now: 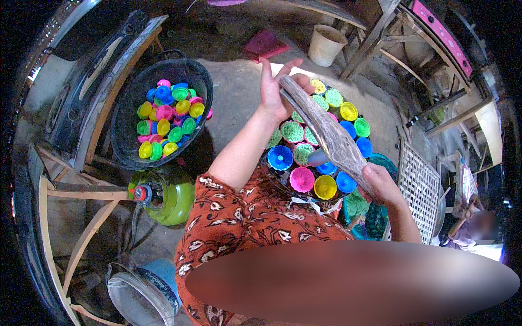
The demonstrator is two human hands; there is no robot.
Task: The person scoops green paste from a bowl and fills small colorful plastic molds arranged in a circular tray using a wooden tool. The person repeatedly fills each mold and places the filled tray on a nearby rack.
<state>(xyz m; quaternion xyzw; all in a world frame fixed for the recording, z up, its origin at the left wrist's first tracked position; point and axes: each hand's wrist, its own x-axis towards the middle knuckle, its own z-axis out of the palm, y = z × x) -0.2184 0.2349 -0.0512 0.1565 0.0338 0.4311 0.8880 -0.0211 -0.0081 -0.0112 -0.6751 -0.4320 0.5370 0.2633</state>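
Standing at the left: a wooden frame point(84, 193), its bars set close to a green gas cylinder point(182, 198) that is topped by a red-and-grey regulator point(142, 194).
Black oval tub point(122, 119): placed on the floor above the cylinder; fluted plastic cups point(163, 112) in pink, blue, green and yellow are heaped loosely in it.
Light-blue bucket point(165, 271): seen below the cylinder, near the lower edge.
Left hand point(274, 98): raised, with some fingers visibly spread; the slab's upper end is set against it, but whether it is clamped there cannot be told.
Fluted moulds point(325, 186): packed side by side beneath the slab; several are filled with something pale green and rough, while blue, pink and yellow insides are shown by others.
Streaked grey slab point(337, 138): held aslant above the moulds, nearly edge-on, from the left hand down to the right; its material cannot be told for certain.
Right hand point(385, 187): closed on the slab's lower end, which is pinched between the thumb and fingers mostly hidden beneath.
Teal basin point(386, 161): partly covered by the right hand.
Woven lattice panel point(421, 174): propped just beyond the basin.
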